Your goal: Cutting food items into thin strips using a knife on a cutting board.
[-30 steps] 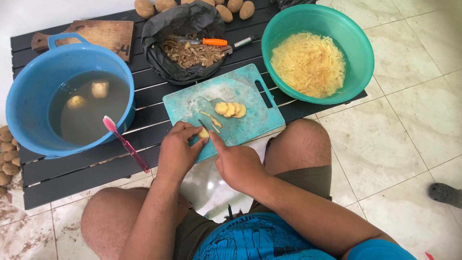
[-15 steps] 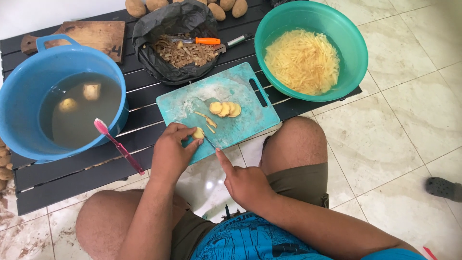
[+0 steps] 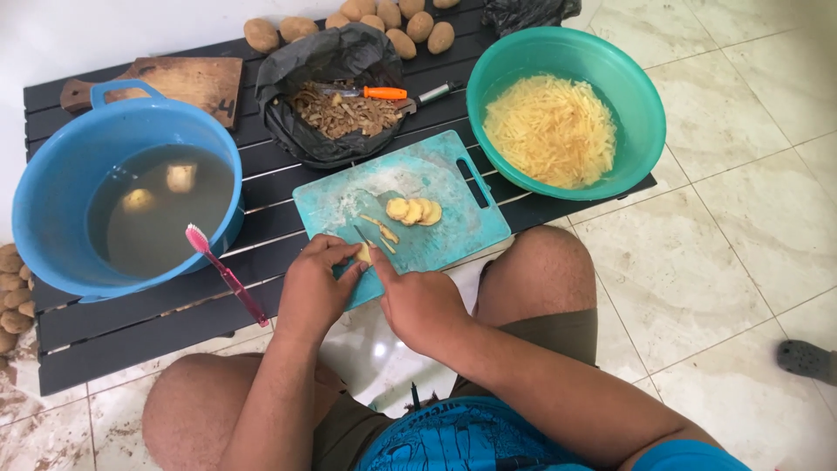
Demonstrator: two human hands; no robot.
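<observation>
Head view: a low black slatted desk (image 3: pixel 157 323) stands on pale floor tiles (image 3: pixel 715 262). On its near edge lies a scuffed teal cutting board (image 3: pixel 453 218), with slices (image 3: pixel 415 210) fanned at its centre. The left hand (image 3: pixel 314 292) pinches a small pale-yellow potato piece (image 3: pixel 364 253) at the board's near edge. The right hand (image 3: pixel 418 301) closes on a knife (image 3: pixel 360 234) whose thin blade points away, towards the desk's far side. The piece's long axis cannot be told.
</observation>
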